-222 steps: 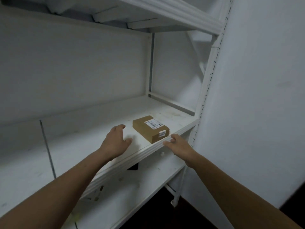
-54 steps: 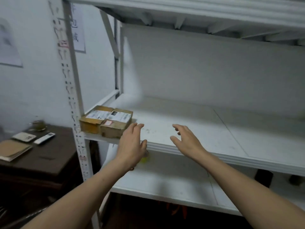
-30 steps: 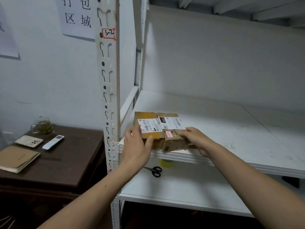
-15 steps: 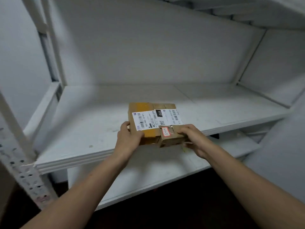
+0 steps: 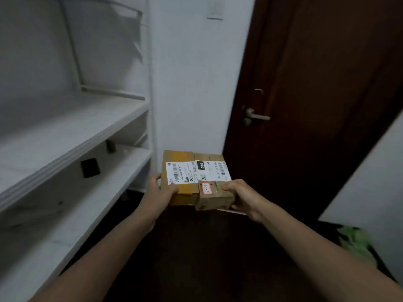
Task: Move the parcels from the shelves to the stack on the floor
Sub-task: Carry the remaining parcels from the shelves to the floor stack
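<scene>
- White metal shelving unit (image 5: 150, 83), left of view: two shelf boards show, an upper board (image 5: 65, 127) and a lower board (image 5: 98, 192). Neither carries a parcel.
- Dark brown wooden door (image 5: 316, 83), right of centre, with the white wall (image 5: 192, 83) between it and the shelving.
- Dark floor (image 5: 196, 247), beneath both forearms; its detail cannot be made out.
- Two parcels, held in the air side by side and touching, in front of the door's lower edge and clear of the shelves: a brown cardboard parcel banded with yellow tape (image 5: 185, 194) on the left, and a parcel wrapped in dull brown tape (image 5: 212, 199) on the right.
- Two hands. The left hand (image 5: 160, 192) has its grip closed on the yellow-taped parcel's near left corner, thumb on top. The right hand (image 5: 242, 197) has its grip closed on the brown-taped parcel's near right corner, thumb on top and fingers under.
- Two white printed shipping labels, one on top of each parcel: left label (image 5: 180, 174), right label (image 5: 216, 171), their edges meeting.
- Two small dark objects on the lower board, well apart from the hands: nearer (image 5: 90, 168), farther (image 5: 110, 146).
- One silver lever handle (image 5: 257, 117) on the door.
- One red-bordered handwritten sticker (image 5: 206, 188), on the brown-taped parcel, between the two thumbs.
</scene>
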